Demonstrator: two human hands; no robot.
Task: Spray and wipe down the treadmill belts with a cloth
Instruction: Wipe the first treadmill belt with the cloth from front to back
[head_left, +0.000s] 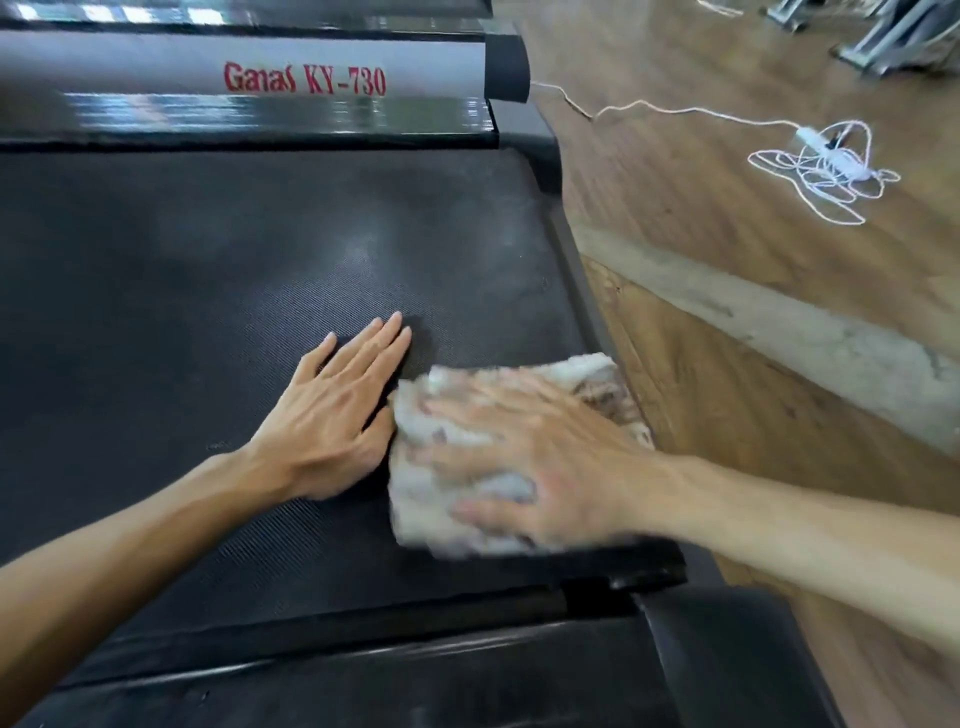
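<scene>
Black textured treadmill belt lies under both your hands. Your right hand presses the pale fluffy cloth flat with fingers spread. Your left hand rests open just left of it.

We see only our two forearms and hands, both bare from the frame edge to the fingertips, with no sleeve, glove, watch or ring on either. Our left hand shows sharply, with raised tendons and veins across its back and short, pale nails. Our right hand is blurred, its details indistinct.
</scene>
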